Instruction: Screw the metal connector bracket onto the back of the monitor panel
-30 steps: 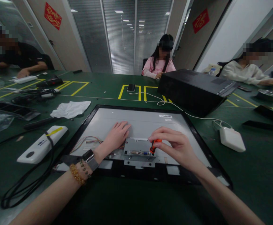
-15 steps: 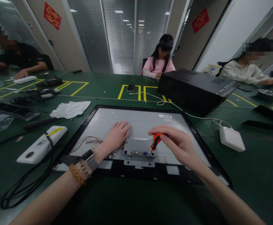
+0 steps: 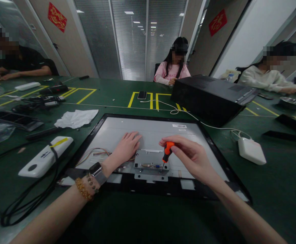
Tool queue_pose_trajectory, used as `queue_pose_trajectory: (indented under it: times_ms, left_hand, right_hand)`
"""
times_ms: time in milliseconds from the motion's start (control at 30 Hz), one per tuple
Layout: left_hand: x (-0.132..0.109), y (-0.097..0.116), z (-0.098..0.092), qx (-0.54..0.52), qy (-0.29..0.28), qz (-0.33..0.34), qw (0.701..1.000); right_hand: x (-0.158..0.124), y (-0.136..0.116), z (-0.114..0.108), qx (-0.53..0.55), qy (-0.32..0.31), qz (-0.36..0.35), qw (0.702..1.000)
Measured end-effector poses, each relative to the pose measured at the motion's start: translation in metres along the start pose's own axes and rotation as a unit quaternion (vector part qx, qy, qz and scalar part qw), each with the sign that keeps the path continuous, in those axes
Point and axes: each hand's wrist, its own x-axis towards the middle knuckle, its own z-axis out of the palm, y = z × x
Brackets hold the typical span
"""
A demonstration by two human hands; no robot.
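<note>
The right hand (image 3: pixel 192 157) pinches an orange screwdriver (image 3: pixel 166 154) upright, tip on the metal box (image 3: pixel 150 163) near the monitor panel's (image 3: pixel 127 127) near edge. The left hand (image 3: pixel 126 147) lies flat and empty beside the box, steadying the panel against the push.

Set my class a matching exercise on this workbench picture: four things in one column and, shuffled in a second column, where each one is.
Things
1. screwdriver
2. left hand
3. white cloth
4. white box

Places
A. palm down on the grey panel
B. on the table, right of the grey panel, with a cable attached
C. held in the right hand, tip down at the metal bracket
D. on the table, left of the grey panel

Pairs: 1-C, 2-A, 3-D, 4-B
</note>
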Motion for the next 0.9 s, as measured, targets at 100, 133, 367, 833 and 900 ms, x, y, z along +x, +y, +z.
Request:
queue_pose_trajectory:
  times_ms: [100,133,367,833,900]
  left_hand:
    - [0.0002,-0.0006,0.0007,-0.004,0.000,0.004,1.000]
    - [0.0003,-0.0009,0.0013,-0.005,0.002,0.004,1.000]
    - [0.0000,-0.0012,0.0013,-0.005,0.006,0.001,1.000]
    - [0.0000,-0.0039,0.0068,-0.011,0.017,0.005,1.000]
    - [-0.0003,-0.0041,0.0069,-0.013,0.016,0.004,1.000]
  right_hand:
    - [0.0003,0.0002,-0.0016,-0.016,-0.024,-0.004,1.000]
    - [0.0007,0.0011,-0.0017,-0.024,-0.020,-0.015,0.999]
    - [0.0025,0.0056,0.0012,-0.059,0.072,-0.064,0.994]
    - [0.0036,0.0043,-0.0009,-0.069,0.040,-0.042,0.996]
    - [0.0029,0.0050,-0.0012,-0.058,0.036,-0.028,0.997]
